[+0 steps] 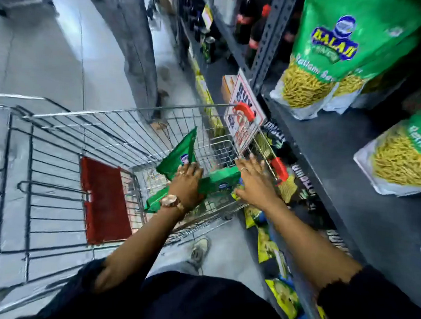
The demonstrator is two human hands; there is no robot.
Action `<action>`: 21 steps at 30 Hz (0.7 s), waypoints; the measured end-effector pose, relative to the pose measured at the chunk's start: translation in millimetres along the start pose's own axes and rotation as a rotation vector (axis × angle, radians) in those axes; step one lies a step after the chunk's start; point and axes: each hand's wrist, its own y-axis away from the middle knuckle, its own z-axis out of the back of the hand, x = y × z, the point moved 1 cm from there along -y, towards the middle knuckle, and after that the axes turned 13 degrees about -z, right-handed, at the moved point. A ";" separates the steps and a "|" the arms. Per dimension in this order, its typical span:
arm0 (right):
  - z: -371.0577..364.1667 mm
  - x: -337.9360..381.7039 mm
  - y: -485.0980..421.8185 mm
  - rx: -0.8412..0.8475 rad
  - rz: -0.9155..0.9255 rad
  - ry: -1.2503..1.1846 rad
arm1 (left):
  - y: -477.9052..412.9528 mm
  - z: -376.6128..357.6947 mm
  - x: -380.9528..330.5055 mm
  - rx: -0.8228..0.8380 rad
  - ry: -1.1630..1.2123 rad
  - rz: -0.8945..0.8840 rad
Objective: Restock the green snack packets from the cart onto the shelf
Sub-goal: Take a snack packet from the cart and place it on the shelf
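Both my hands reach down into a wire shopping cart (122, 118). My left hand (186, 182), with a watch on the wrist, rests on a green snack packet (181, 154) that stands tilted in the cart. My right hand (254, 181) lies spread over another green packet (221, 181) lying flat beside it. More green packets (155, 200) lie under my left wrist. On the dark shelf (334, 153) at the right stand two green packets (336, 51) upright, and a third (409, 153) sits nearer me.
A red child-seat flap (104, 201) sits inside the cart. A white promo sign (244, 117) hangs off the shelf edge by the cart's red corner. Lower shelves hold yellow and dark packets (273, 243). A person's legs (129, 29) stand in the aisle ahead.
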 end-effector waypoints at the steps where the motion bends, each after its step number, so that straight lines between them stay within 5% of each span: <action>1: -0.1 1.3 -8.9 0.017 -0.003 0.088 | -7.3 -2.0 3.1 0.048 -0.040 0.002; 10: -16.6 11.1 -49.8 0.167 -0.124 0.278 | -44.4 -14.5 8.0 0.246 -0.121 0.041; 16: -15.2 2.0 -62.1 0.062 -0.217 0.217 | -51.4 -21.1 11.3 0.152 -0.114 0.022; 21: 6.0 -11.0 -53.2 -0.060 -0.365 -0.066 | -55.9 10.7 9.3 0.032 -0.010 0.029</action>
